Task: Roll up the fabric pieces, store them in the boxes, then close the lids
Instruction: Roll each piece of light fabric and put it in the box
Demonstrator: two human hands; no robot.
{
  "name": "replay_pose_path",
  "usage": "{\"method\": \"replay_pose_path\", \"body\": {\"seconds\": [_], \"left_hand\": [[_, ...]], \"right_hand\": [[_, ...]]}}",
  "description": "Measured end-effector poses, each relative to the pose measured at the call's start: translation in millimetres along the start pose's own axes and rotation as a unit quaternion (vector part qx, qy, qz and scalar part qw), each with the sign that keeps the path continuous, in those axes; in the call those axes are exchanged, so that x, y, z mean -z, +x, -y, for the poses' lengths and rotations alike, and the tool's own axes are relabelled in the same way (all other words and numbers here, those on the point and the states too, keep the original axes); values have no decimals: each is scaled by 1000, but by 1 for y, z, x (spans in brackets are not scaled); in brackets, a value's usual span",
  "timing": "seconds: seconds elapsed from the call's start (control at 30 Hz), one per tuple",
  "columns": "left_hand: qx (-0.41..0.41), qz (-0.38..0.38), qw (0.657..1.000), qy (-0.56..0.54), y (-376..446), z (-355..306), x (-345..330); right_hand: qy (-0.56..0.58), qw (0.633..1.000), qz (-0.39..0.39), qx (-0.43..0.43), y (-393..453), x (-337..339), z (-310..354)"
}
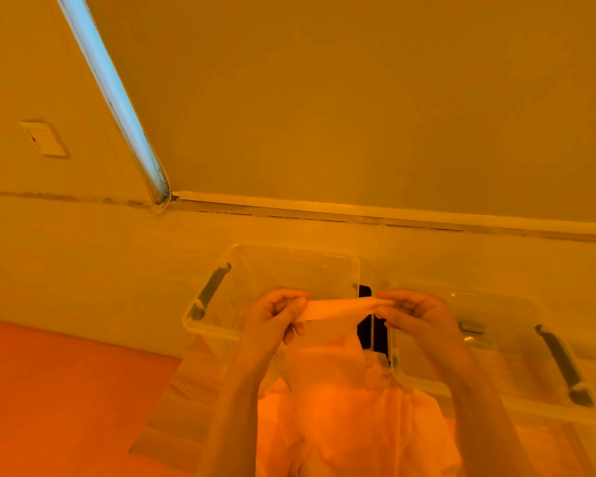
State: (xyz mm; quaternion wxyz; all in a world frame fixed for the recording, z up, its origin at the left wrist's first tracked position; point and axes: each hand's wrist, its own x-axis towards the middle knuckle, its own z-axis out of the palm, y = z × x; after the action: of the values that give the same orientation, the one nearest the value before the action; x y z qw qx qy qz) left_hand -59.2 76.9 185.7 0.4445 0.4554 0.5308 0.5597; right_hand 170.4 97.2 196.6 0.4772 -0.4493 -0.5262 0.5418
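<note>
— Pinching a strip of pale fabric taut at lower centre of the frame: left hand curled round one end, right hand curled round the other, both held above the surface.

— Hovering over which box?

— Hanging across the gap between the two: left clear box behind the left hand, right clear box toward the lower right, both standing open, dark latch handle swung out on the left rim. More loose fabric trailing down toward the bottom edge.

— Looking risky anywhere?

— Probably rolling unevenly: thin, slack cloth, gripped only at the ends, likely sagging or twisting in the middle and loosening into a cone. Possibly dragging the trailing cloth over a box rim, snagging there. Not showing any lids; hard telling under the orange cast.
</note>
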Motion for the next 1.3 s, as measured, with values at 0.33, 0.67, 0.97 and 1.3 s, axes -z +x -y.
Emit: {"method": "replay_pose_path", "body": {"seconds": [0.33, 0.67, 0.97, 1.3], "left_hand": [[38, 19, 994, -102, -5, -10, 5], [88, 84, 985, -121, -5, -4, 14], [83, 67, 991, -75, -4, -2, 15], [12, -1, 1000, 22, -1, -4, 12]], "right_hand": [[-39, 999, 0, 12, -2, -6, -2], [-121, 991, -37, 45, 8, -7, -16], [-100, 994, -28, 45, 5, -9, -13], [-48, 998, -18, 25, 7, -7, -14]]}}
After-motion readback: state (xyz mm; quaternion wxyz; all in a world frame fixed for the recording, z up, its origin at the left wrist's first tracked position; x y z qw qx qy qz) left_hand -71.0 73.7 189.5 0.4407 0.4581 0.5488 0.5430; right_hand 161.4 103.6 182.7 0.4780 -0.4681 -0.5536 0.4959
